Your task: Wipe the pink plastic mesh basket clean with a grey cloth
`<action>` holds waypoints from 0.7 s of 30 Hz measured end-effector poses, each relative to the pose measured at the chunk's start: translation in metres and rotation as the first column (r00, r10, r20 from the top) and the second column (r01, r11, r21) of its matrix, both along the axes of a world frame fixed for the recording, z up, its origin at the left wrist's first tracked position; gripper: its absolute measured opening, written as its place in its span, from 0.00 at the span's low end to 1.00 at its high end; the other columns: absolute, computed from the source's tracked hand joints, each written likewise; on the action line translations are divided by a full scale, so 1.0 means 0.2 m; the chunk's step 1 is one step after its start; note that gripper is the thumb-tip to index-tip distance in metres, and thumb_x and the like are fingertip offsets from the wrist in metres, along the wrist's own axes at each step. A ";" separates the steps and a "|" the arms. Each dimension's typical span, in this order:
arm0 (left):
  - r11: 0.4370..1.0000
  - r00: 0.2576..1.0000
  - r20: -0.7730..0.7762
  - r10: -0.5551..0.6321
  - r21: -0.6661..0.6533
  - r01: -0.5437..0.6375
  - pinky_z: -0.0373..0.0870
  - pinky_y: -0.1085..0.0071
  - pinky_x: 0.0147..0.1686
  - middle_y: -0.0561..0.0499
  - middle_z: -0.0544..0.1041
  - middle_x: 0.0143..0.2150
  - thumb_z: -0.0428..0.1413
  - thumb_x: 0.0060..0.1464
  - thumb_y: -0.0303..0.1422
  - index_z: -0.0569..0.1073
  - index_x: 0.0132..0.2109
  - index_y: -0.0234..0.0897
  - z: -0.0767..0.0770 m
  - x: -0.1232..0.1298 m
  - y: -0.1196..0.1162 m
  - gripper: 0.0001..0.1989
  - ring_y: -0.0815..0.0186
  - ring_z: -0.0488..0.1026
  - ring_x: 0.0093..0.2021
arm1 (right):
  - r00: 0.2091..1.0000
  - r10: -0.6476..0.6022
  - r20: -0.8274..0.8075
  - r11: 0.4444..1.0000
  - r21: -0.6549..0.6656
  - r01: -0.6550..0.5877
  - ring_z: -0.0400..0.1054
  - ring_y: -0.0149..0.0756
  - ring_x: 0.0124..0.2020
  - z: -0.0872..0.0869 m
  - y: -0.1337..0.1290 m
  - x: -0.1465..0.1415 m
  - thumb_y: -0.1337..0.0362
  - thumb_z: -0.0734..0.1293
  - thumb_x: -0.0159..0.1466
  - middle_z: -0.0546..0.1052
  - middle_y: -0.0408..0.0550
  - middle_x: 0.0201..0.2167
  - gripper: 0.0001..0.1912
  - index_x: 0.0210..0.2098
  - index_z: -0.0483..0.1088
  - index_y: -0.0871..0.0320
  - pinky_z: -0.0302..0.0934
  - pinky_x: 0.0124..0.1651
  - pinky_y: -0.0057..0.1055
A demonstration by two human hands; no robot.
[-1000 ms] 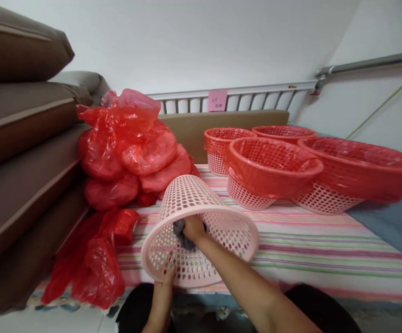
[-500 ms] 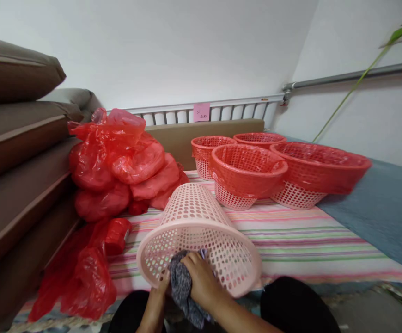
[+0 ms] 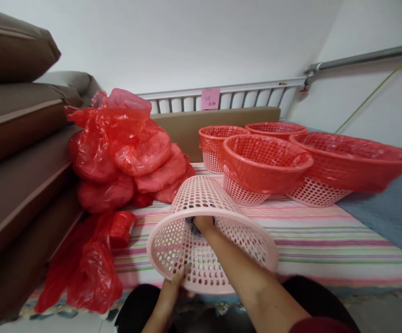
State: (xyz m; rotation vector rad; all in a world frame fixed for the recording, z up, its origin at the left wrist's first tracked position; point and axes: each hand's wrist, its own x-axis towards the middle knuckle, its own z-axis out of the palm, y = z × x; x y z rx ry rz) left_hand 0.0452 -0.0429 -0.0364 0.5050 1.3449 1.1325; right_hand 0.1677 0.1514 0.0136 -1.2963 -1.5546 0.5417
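A pale pink perforated plastic basket (image 3: 208, 189) lies on its side, its wide mouth facing me. My left hand (image 3: 177, 280) grips the lower left of its rim, thumb inside and fingers under the edge. Deep inside the basket, my right hand (image 3: 205, 224) is closed around a dark grey cloth (image 3: 194, 226), partly hidden by the upper rim and my wrist. The cloth is near the basket's inner wall; whether it presses against it I cannot tell.
Several baskets (image 3: 246, 194) with red bag liners stand on the striped cloth (image 3: 308, 249) to the right. Stuffed red plastic bags (image 3: 142, 152) are heaped at the left, a red roll (image 3: 122, 229) before them. Brown cushions (image 3: 21, 138) are stacked far left. A pink note (image 3: 210, 98) hangs behind.
My right hand has carried the grey cloth from the basket's mouth deep into it. My left hand still holds the rim. The whole view has shifted slightly.
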 end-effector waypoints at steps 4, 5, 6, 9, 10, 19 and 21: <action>0.994 0.995 -0.004 0.102 0.026 -0.102 0.79 0.53 0.38 0.36 0.80 0.52 0.63 0.46 0.50 0.72 0.60 0.35 0.04 -0.08 0.02 0.37 0.42 0.79 0.48 | 1.000 -0.006 0.020 0.999 -0.053 0.007 0.48 0.42 0.70 0.02 -0.02 0.00 0.56 0.54 0.70 0.64 0.48 0.65 0.25 0.64 0.61 0.52 0.45 0.69 0.53; 0.988 0.989 -0.013 0.144 0.048 -0.143 0.79 0.52 0.42 0.37 0.80 0.53 0.62 0.48 0.49 0.72 0.60 0.36 0.05 -0.11 0.02 0.35 0.43 0.77 0.52 | 1.000 -0.004 0.011 0.998 -0.066 0.004 0.47 0.41 0.71 0.02 -0.03 0.00 0.56 0.53 0.70 0.63 0.48 0.66 0.25 0.65 0.59 0.52 0.45 0.69 0.53; 0.983 0.985 -0.013 0.172 0.073 -0.170 0.78 0.52 0.46 0.39 0.79 0.55 0.61 0.50 0.48 0.72 0.61 0.38 0.07 -0.14 0.02 0.33 0.44 0.75 0.55 | 1.000 -0.004 -0.002 0.998 -0.069 0.003 0.46 0.40 0.71 0.03 -0.03 0.00 0.55 0.53 0.70 0.62 0.48 0.67 0.26 0.66 0.57 0.52 0.46 0.69 0.52; 0.976 0.986 -0.033 0.161 0.153 -0.154 0.77 0.49 0.47 0.41 0.77 0.58 0.62 0.50 0.45 0.73 0.59 0.39 0.09 -0.20 0.03 0.31 0.44 0.73 0.58 | 0.999 -0.036 -0.008 0.998 -0.042 0.036 0.50 0.40 0.69 0.04 -0.05 -0.01 0.57 0.53 0.70 0.64 0.49 0.65 0.25 0.65 0.59 0.51 0.46 0.69 0.50; 0.974 0.986 -0.064 0.156 0.177 -0.142 0.77 0.49 0.47 0.40 0.77 0.58 0.63 0.49 0.45 0.75 0.57 0.38 0.10 -0.21 0.03 0.29 0.43 0.73 0.58 | 0.998 -0.039 0.051 0.998 -0.055 0.041 0.51 0.40 0.69 0.04 -0.07 -0.02 0.59 0.53 0.70 0.65 0.49 0.65 0.24 0.64 0.61 0.51 0.46 0.69 0.49; 0.935 0.940 -0.280 0.192 0.343 -0.089 0.57 0.53 0.65 0.39 0.79 0.54 0.64 0.45 0.41 0.81 0.42 0.36 0.07 -0.20 0.02 0.18 0.47 0.67 0.64 | 0.761 0.351 0.545 0.934 -0.260 -0.245 0.67 0.46 0.52 -0.05 -0.73 -0.01 0.73 0.65 0.52 0.74 0.53 0.49 0.21 0.45 0.73 0.57 0.58 0.55 0.37; 0.934 0.933 -0.316 0.171 0.354 -0.051 0.52 0.54 0.67 0.40 0.80 0.54 0.66 0.39 0.38 0.81 0.39 0.38 0.07 -0.22 0.01 0.17 0.46 0.65 0.66 | 0.728 0.406 0.553 0.913 -0.276 -0.299 0.66 0.45 0.52 -0.06 -0.85 0.00 0.72 0.66 0.51 0.73 0.52 0.49 0.22 0.46 0.72 0.56 0.58 0.54 0.35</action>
